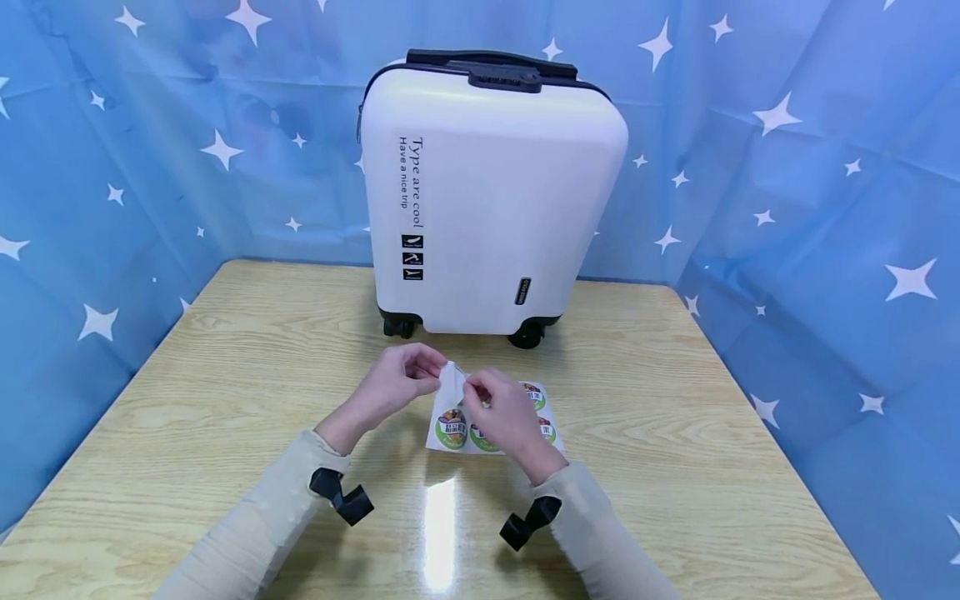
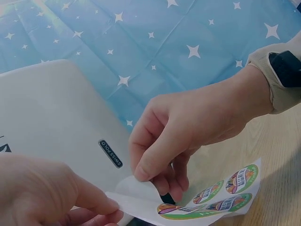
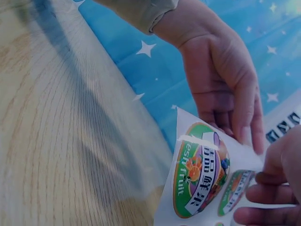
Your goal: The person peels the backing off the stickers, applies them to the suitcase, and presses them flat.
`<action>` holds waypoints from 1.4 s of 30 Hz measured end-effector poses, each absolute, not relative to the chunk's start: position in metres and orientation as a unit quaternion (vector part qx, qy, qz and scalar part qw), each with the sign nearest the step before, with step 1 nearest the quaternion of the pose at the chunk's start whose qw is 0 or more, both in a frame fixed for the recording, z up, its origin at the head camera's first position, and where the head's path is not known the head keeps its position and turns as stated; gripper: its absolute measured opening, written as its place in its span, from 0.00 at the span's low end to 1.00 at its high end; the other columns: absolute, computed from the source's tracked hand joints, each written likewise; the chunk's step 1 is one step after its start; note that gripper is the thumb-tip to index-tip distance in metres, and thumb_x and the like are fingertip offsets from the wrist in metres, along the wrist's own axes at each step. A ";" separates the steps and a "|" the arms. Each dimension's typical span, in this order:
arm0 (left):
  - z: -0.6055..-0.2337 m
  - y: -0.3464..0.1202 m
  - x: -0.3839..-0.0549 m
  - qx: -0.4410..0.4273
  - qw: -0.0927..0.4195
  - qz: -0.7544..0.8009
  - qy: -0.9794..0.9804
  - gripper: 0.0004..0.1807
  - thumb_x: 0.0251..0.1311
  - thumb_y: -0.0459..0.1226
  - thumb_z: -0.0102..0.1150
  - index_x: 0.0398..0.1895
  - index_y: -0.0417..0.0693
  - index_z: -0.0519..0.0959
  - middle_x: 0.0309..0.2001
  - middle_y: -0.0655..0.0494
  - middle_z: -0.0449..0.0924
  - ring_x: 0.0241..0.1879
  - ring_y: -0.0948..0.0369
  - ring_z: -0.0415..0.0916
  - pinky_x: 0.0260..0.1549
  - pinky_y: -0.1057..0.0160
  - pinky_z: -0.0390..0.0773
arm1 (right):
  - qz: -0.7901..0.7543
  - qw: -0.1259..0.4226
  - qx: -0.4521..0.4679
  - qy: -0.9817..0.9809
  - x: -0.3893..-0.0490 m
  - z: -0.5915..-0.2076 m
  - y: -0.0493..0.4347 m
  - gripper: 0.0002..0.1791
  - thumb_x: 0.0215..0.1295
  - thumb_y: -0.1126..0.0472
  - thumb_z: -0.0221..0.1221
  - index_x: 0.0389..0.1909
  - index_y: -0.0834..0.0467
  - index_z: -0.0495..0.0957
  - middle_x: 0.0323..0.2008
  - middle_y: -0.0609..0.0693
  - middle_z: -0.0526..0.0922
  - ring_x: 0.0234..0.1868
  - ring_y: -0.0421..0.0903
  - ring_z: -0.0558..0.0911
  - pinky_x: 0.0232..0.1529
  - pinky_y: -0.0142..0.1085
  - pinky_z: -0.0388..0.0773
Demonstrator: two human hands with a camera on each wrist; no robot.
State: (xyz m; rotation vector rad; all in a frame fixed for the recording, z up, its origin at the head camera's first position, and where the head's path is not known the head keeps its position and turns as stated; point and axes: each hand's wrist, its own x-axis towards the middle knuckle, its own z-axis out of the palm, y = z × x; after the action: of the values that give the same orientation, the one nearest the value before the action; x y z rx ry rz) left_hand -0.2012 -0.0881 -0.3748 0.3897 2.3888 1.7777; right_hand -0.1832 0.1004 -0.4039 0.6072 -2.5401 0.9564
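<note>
A white sheet of round fruit stickers (image 1: 451, 392) is held above the wood-grain table, tilted up at its far left corner. My left hand (image 1: 393, 382) pinches that corner between thumb and fingers. At the sheet's upper edge my right hand (image 1: 504, 410) pinches a round sticker (image 2: 135, 187), whose plain white side shows as it curls up from the backing. Printed stickers with a green rim and fruit (image 3: 202, 172) remain on the sheet. In the right wrist view, the fingers of my right hand (image 3: 275, 181) overlap part of the sheet.
A white hard-shell suitcase (image 1: 495, 200) with black handle and wheels stands upright on the table (image 1: 247, 350), just beyond my hands. Blue cloth with white stars (image 1: 810, 167) hangs around the table's back and sides. Black camera mounts (image 1: 341, 496) sit on both sleeves.
</note>
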 end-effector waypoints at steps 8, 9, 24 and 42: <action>-0.376 -0.091 -0.201 0.124 0.065 0.579 0.803 0.11 0.53 0.25 0.60 0.41 0.39 0.78 0.37 0.49 0.79 0.36 0.57 0.75 0.36 0.61 0.76 | 0.351 0.198 0.220 -0.888 -0.185 -0.405 0.106 0.04 0.59 0.66 0.56 0.28 0.57 0.80 0.26 0.44 0.77 0.27 0.38 0.74 0.29 0.29 0.73; -0.376 -0.092 -0.201 0.124 0.064 0.579 0.804 0.11 0.53 0.25 0.60 0.41 0.39 0.78 0.37 0.49 0.79 0.36 0.57 0.75 0.36 0.61 0.76 | 0.352 0.201 0.221 -0.887 -0.185 -0.405 0.107 0.04 0.59 0.66 0.57 0.28 0.58 0.80 0.26 0.44 0.77 0.27 0.38 0.74 0.29 0.29 0.74; -0.378 -0.096 -0.201 0.099 0.067 0.566 0.815 0.11 0.53 0.26 0.61 0.41 0.40 0.78 0.36 0.50 0.78 0.36 0.57 0.74 0.36 0.62 0.76 | 0.351 0.209 0.207 -0.889 -0.185 -0.403 0.117 0.04 0.58 0.68 0.58 0.30 0.59 0.81 0.26 0.45 0.79 0.27 0.38 0.75 0.29 0.29 0.75; -0.388 -0.104 -0.207 0.100 0.069 0.563 0.818 0.11 0.53 0.24 0.59 0.42 0.36 0.78 0.37 0.47 0.78 0.36 0.56 0.74 0.35 0.63 0.76 | 0.373 0.196 0.180 -0.889 -0.185 -0.400 0.127 0.04 0.59 0.67 0.57 0.30 0.59 0.80 0.27 0.45 0.78 0.28 0.38 0.75 0.30 0.30 0.75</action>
State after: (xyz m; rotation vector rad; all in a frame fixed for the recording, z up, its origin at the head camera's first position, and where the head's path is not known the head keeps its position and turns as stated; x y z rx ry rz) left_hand -0.2069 -0.1039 -0.3880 0.3001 2.4615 1.6946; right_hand -0.1852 0.1271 -0.4005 0.5049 -2.4889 1.0456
